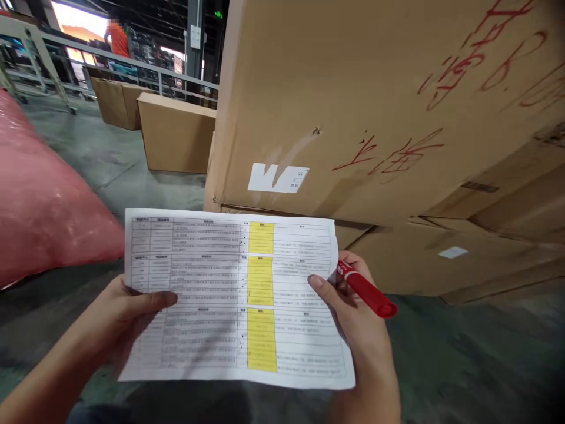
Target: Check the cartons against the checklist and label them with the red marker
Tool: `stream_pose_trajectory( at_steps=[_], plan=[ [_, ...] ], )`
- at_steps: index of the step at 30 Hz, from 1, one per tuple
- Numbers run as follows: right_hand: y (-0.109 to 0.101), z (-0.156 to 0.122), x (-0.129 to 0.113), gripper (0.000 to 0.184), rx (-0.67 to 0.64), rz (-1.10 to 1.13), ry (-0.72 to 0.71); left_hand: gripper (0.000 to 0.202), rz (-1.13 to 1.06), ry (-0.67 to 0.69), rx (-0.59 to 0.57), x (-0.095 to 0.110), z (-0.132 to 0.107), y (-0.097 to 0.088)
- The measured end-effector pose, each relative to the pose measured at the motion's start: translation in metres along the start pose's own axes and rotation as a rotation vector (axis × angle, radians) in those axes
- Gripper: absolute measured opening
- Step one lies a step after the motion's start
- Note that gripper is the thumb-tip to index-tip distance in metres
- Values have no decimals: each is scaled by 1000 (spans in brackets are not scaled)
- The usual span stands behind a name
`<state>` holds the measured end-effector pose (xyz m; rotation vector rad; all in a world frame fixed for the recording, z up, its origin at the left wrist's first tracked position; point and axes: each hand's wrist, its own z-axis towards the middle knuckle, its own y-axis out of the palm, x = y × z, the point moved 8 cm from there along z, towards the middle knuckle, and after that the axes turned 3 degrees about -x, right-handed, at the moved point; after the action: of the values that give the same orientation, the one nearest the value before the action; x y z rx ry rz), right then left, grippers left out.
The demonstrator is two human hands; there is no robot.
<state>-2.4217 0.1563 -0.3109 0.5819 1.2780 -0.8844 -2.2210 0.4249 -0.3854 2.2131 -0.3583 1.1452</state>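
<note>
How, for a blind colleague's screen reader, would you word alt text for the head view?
A left hand and a right hand hold a printed sheet with yellow cells; the right also grips a red marker. Behind stand cardboard boxes with red handwriting, a pink bundle to the left.

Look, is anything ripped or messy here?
Yes. The white label on the big cardboard box is torn: a jagged piece is missing from its top edge, and a pale scuff runs up from it. The printed sheet held by the left hand and right hand looks whole.
</note>
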Motion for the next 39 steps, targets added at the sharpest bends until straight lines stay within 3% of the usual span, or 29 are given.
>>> stream_pose_trajectory(
  at_steps=[11, 39],
  plan=[
    [-4, 0, 1, 58, 32, -79, 19, 35, -16, 15, -96, 1, 3, 4],
    [-5, 3, 4, 59, 47, -45, -2, 33, -45, 27, -17, 9, -8, 12]
  ],
)
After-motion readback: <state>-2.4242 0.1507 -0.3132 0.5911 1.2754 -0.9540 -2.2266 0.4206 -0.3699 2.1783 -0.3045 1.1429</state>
